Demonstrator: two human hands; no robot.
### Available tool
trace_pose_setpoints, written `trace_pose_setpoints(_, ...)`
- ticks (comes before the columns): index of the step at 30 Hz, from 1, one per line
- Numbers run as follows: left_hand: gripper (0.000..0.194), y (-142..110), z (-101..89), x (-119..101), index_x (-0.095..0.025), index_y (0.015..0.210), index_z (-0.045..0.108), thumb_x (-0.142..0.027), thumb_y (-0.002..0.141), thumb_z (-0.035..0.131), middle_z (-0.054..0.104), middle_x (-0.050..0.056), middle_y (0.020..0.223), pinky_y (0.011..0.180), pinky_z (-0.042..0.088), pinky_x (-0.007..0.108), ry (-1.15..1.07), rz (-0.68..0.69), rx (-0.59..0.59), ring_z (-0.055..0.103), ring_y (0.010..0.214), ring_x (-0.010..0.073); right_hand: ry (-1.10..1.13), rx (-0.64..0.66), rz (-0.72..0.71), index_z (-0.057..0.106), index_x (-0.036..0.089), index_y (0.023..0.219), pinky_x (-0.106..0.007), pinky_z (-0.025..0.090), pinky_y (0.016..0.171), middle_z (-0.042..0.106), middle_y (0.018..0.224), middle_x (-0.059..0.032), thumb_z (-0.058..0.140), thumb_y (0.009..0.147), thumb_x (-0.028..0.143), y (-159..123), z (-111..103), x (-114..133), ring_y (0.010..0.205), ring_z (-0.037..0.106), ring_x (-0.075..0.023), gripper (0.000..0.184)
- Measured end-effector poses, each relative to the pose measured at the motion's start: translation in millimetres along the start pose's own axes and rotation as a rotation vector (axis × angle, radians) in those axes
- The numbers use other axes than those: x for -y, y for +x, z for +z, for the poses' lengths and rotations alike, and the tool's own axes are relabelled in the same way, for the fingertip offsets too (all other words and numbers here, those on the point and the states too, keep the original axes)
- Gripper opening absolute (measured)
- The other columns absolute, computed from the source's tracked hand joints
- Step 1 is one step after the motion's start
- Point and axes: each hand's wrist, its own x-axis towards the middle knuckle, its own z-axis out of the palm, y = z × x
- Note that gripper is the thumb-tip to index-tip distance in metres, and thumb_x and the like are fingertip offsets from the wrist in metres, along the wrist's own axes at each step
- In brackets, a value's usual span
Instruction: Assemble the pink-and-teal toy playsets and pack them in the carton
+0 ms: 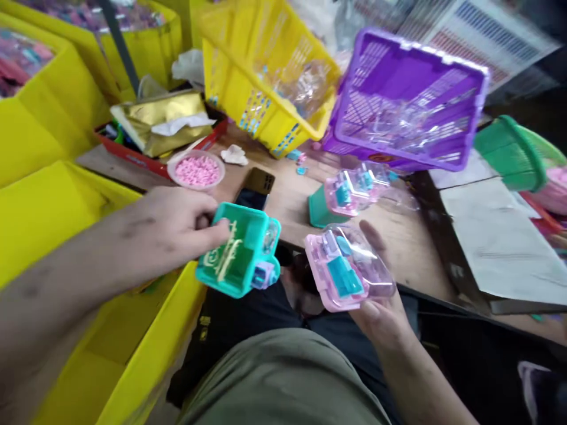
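My left hand (190, 221) grips a teal plastic box (252, 227) by its left wall, thumb over the rim. Its open side faces me, and cream-coloured pieces show inside. Small lilac and clear parts stick out from its right side. My right hand (385, 313) holds a pink tray with a clear domed cover (372, 265) from below and behind; teal and lilac parts sit under the dome. The two items are apart. Beyond them on the table stands a similar teal box (319, 208) with a pink top and clear covers.
A yellow basket (266, 112) and a purple basket (407, 74) with clear plastic pieces stand at the back. A bowl of pink bits (197, 170) sits near a phone (257, 186). Yellow bins (57, 112) line the left; a cardboard box (500, 236) is at right.
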Motion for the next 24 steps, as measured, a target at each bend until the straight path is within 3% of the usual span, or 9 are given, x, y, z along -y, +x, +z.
trace_pose_setpoints(2,0.042,22.4,20.8,-64.0,-0.021,0.073,0.07,-0.059,0.092,0.075,0.059,-0.002,0.068,0.074,0.053,0.03,0.199,0.209,0.112,0.073,0.076,0.0214,0.022,-0.088,-0.019,0.039,0.043,0.177,-0.065,0.064,0.116,0.057,0.173,-0.0105,0.088,0.087,0.072,-11.3,-19.6,-5.6,0.152,0.064,-0.045,0.106)
trace_pose_setpoints(4,0.04,39.8,42.4,-107.9,-0.021,0.071,0.068,-0.053,0.095,0.071,0.058,0.0,0.066,0.073,0.052,0.031,0.327,0.305,0.143,0.072,0.074,0.0222,0.041,-0.19,-0.062,0.042,0.041,0.176,-0.064,0.064,0.116,0.06,0.169,-0.0116,0.085,0.089,0.072,-18.0,-36.0,-12.3,0.149,0.066,-0.0437,0.102)
trace_pose_setpoints(6,0.039,53.8,65.1,-135.8,-0.022,0.069,0.067,-0.051,0.094,0.071,0.058,0.001,0.063,0.068,0.051,0.032,0.371,0.322,0.156,0.07,0.07,0.0231,0.011,-0.274,-0.118,0.042,0.039,0.175,-0.065,0.062,0.118,0.061,0.167,-0.0123,0.079,0.094,0.075,-19.2,-49.6,-18.2,0.149,0.066,-0.0423,0.096)
trace_pose_setpoints(9,0.037,69.0,97.9,-159.2,-0.023,0.066,0.066,-0.047,0.092,0.074,0.058,0.003,0.06,0.066,0.053,0.032,0.351,0.318,0.187,0.071,0.069,0.0244,-0.095,-0.328,-0.193,0.035,0.039,0.178,-0.067,0.059,0.122,0.056,0.171,-0.0126,0.067,0.102,0.08,-10.5,-64.0,-22.2,0.154,0.061,-0.0415,0.092)
trace_pose_setpoints(11,0.042,75.3,115.6,-166.1,-0.023,0.062,0.063,-0.047,0.095,0.074,0.059,0.003,0.059,0.069,0.056,0.032,0.289,0.293,0.207,0.072,0.07,0.0249,-0.155,-0.306,-0.233,0.033,0.039,0.178,-0.066,0.057,0.124,0.054,0.173,-0.012,0.067,0.104,0.077,2.5,-68.2,-22.9,0.157,0.058,-0.0409,0.09)
trace_pose_setpoints(14,0.06,78.8,133.4,-163.5,-0.021,0.061,0.063,-0.062,0.105,0.064,0.063,0.006,0.059,0.067,0.059,0.033,0.073,0.194,0.281,0.072,0.067,0.0244,-0.237,-0.192,-0.291,0.039,0.039,0.175,-0.065,0.053,0.129,0.052,0.175,-0.0105,0.08,0.101,0.066,27.8,-65.5,-28.7,0.159,0.055,-0.0404,0.089)
trace_pose_setpoints(18,0.054,71.0,146.2,-138.9,-0.019,0.091,0.073,-0.062,0.114,0.05,0.074,0.006,0.075,0.063,0.064,0.033,-0.386,0.015,0.337,0.076,0.068,0.0232,-0.371,-0.058,-0.349,0.041,0.037,0.174,-0.07,0.044,0.135,0.052,0.175,-0.0124,0.089,0.096,0.063,52.4,-52.1,-49.4,0.162,0.05,-0.0425,0.095)
trace_pose_setpoints(21,0.046,55.8,151.1,-115.3,-0.022,0.128,0.07,-0.061,0.116,0.048,0.08,0.009,0.106,0.068,0.067,0.031,-0.583,-0.033,0.256,0.079,0.082,0.0222,-0.417,-0.068,-0.412,0.035,0.038,0.178,-0.072,0.039,0.136,0.052,0.174,-0.0125,0.085,0.1,0.059,57.7,-46.4,-61.7,0.165,0.046,-0.0426,0.094)
trace_pose_setpoints(24,0.065,37.7,148.7,-103.2,-0.027,0.16,0.051,-0.072,0.113,0.05,0.066,0.015,0.156,0.093,0.07,0.04,-0.624,0.162,0.129,0.077,0.122,0.0297,-0.443,-0.065,-0.445,0.035,0.04,0.178,-0.071,0.041,0.135,0.053,0.173,-0.0115,0.085,0.1,0.059,58.6,-45.8,-64.0,0.163,0.048,-0.0418,0.095)
